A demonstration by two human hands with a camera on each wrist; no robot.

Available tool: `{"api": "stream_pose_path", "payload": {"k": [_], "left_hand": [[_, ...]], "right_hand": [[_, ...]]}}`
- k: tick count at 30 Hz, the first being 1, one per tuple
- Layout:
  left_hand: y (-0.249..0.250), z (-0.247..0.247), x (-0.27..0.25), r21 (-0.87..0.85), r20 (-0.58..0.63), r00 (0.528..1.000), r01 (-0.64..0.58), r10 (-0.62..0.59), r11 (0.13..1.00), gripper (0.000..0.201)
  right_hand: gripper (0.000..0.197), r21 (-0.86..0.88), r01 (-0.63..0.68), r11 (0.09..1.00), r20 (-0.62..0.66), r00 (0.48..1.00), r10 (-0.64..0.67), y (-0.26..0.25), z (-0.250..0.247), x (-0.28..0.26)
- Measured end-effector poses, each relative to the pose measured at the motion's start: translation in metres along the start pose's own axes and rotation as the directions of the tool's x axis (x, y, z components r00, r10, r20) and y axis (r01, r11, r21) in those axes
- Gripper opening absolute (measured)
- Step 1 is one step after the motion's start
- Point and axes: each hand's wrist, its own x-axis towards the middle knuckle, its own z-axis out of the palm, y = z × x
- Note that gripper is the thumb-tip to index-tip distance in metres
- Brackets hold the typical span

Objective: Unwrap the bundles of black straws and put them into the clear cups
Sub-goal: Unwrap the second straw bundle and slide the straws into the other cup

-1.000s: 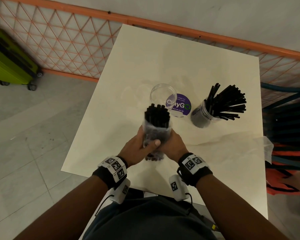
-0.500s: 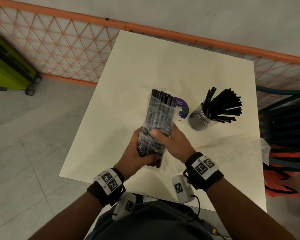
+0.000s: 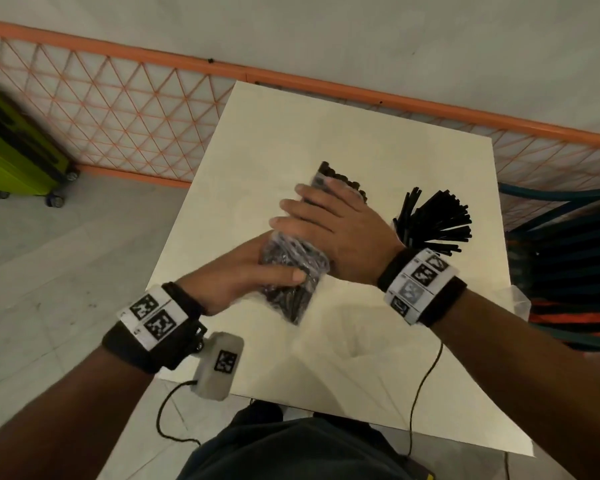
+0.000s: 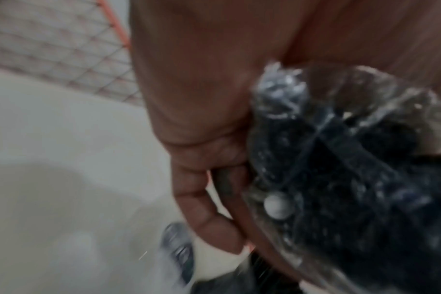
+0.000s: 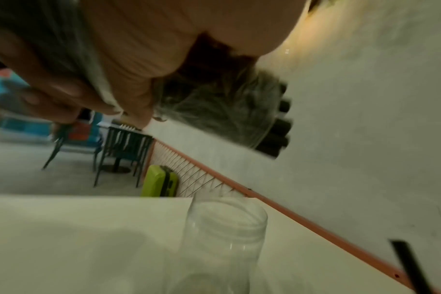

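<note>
Straw bundle (image 3: pixel 293 268) now tilts far-right above the table (image 3: pixel 264 133); your right hand (image 3: pixel 340 233) has slid up over its top, your left hand (image 3: pixel 243 275) grips the near end

— Where is there room to pass?
— The table's (image 3: pixel 264 133) far and left parts lie bare.
— What blocks the way?
— An empty cup (image 5: pixel 224 238) under the held bundle (image 3: pixel 291 268); straws (image 3: pixel 437 220) fanning out on the right; a fence (image 3: pixel 118 109) behind.
</note>
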Motion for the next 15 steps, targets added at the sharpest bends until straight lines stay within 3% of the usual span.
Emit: {"api": "stream_pose_path", "payload": {"k": [2, 5, 7, 9, 12, 15], "left_hand": [[0.029, -0.010, 0.006, 0.117, -0.022, 1.000, 0.018, -0.015, 0.993, 0.035], [0.065, -0.027, 0.016, 0.228, -0.085, 0.987, 0.152, -0.136, 0.962, 0.072], [0.088, -0.030, 0.029, 0.319, -0.142, 0.980, 0.175, -0.136, 0.931, 0.083], [0.106, -0.029, 0.047, 0.391, -0.180, 0.977, 0.180, -0.117, 0.903, 0.098], [0.111, -0.030, 0.073, 0.399, -0.236, 0.953, 0.275, -0.192, 0.875, 0.111], [0.103, -0.028, 0.090, 0.383, -0.294, 0.931, 0.323, -0.217, 0.865, 0.107]], "right_hand": [[0.045, 0.154, -0.044, 0.987, -0.031, 0.998, 0.049, 0.008, 0.001, 0.017], [0.058, 0.335, -0.257, 0.907, -0.021, 0.960, 0.280, 0.019, 0.002, 0.034], [0.068, 0.476, -0.486, 0.733, 0.057, 0.849, 0.525, 0.025, 0.000, 0.040], [0.062, 0.617, -0.615, 0.491, 0.106, 0.683, 0.723, 0.031, 0.003, 0.041], [0.053, 0.835, -0.542, 0.099, 0.200, 0.464, 0.863, 0.036, 0.015, 0.036], [0.056, 0.917, -0.383, -0.109, 0.254, 0.353, 0.900, 0.035, 0.030, 0.028]]}}
